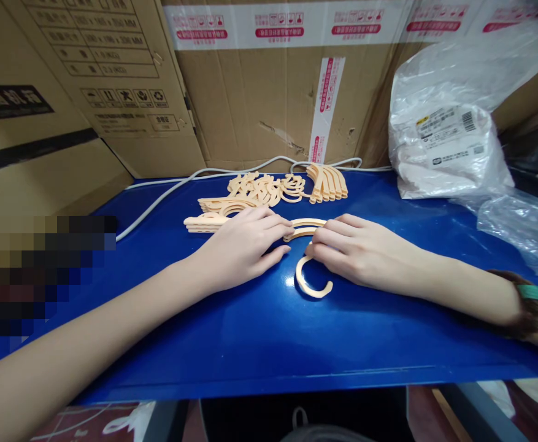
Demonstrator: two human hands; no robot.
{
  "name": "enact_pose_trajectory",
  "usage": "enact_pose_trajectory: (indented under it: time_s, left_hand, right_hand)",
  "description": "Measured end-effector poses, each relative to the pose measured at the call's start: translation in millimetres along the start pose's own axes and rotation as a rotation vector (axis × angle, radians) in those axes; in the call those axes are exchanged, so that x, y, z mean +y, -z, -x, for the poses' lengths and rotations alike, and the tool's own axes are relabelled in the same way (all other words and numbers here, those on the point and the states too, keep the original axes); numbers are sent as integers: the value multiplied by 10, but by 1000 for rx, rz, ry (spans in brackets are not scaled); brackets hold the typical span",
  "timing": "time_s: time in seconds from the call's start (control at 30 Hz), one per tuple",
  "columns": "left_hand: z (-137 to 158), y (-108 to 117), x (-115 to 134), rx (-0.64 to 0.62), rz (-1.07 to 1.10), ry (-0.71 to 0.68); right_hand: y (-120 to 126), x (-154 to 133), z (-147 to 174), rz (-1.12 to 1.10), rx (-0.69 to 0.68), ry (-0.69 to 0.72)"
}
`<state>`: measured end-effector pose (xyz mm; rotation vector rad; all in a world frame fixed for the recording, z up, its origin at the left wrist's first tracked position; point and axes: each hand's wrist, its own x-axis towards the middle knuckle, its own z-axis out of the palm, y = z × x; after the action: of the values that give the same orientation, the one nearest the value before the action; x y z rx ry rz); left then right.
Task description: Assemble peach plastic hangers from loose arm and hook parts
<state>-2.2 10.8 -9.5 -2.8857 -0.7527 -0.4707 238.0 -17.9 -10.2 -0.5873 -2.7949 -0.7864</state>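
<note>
A cream plastic clothes hanger [306, 231] lies between my two hands, its curved double-railed arm toward the far side and its round hook [302, 285] toward me. My right hand [356, 248] is closed around the hanger where hook and arm meet, hiding that part. My left hand [245, 245] has its fingertips and thumb at the arm's left end, apparently pinching it. Beyond my left hand, partly covered by it, are a stack of flat cream hanger arms [199, 224] and another group of similar pieces [213, 204].
On the blue table [250, 344], a pile of loose cream hooks [264, 189] and a row of curved arms [327, 183] lie farther back. A white cable [167, 195] runs along cardboard boxes [259, 92]. Clear plastic bags [438, 135] stand at the right.
</note>
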Motion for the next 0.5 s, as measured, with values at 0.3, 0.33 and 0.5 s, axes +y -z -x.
enact_pose_trajectory:
  time_s: [0.3,0.33,0.5]
  left_hand:
    - [-2,37,8,15,-34,-13]
    - [-4,41,8,20,-36,-10]
    - [-14,42,15,26,-38,15]
  right_hand:
    - [28,141,65,-745,246,-526]
    - [17,154,68,-847,292,-595]
    - [-59,184,36,-1176,378,-846]
